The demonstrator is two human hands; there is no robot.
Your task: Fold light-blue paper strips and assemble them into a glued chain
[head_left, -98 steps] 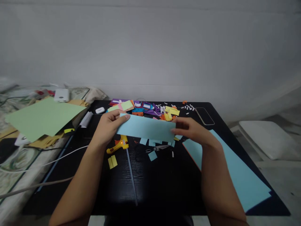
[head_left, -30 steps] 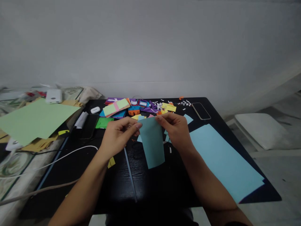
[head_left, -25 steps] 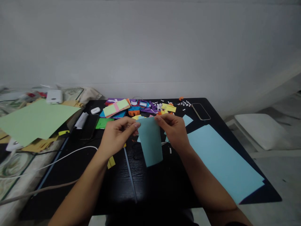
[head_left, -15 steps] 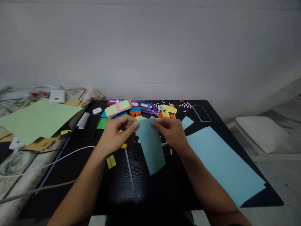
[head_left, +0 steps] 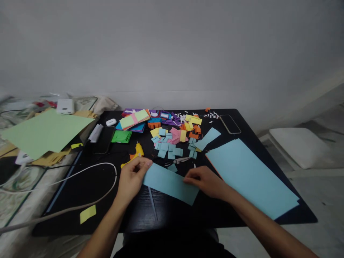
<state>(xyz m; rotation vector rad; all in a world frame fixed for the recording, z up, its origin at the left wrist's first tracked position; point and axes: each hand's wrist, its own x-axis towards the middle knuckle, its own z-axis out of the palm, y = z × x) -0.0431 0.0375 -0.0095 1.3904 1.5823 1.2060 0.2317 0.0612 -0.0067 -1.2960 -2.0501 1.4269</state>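
Blue strip (head_left: 170, 182) in play, right in front of the person, low over the black table (head_left: 215, 216), slanting so its right end comes nearer the body than its left! The left hand (head_left: 135, 175) has the far-left end pinched, thumb flat on top, fingers curled behind. Across to the right hand (head_left: 205, 182): fingers bunched together, tips touching the strip near its right end, and whether they grip it or just rest there, I cannot tell.

Just beyond the left hand sits the yellow glue gun (head_left: 137, 151), and a thin stick (head_left: 152, 204) pokes out from under the strip toward the front edge. Behind the strip lies a grey tool (head_left: 182, 160), and past that a busy cluster of small blue pieces (head_left: 164, 147), with pink paper (head_left: 175, 134) tucked in behind them.

Out to the right, big blue sheets (head_left: 252, 175) lie at an angle, the right forearm crossing close by, a phone (head_left: 230, 124) farther back. Over on the left, folded green paper (head_left: 121, 136) lies beside a dark phone (head_left: 104, 139), a white case (head_left: 111, 122) just behind, while a white cable (head_left: 116, 175) loops near the left wrist and a lone yellow piece (head_left: 87, 214) lies near the front edge
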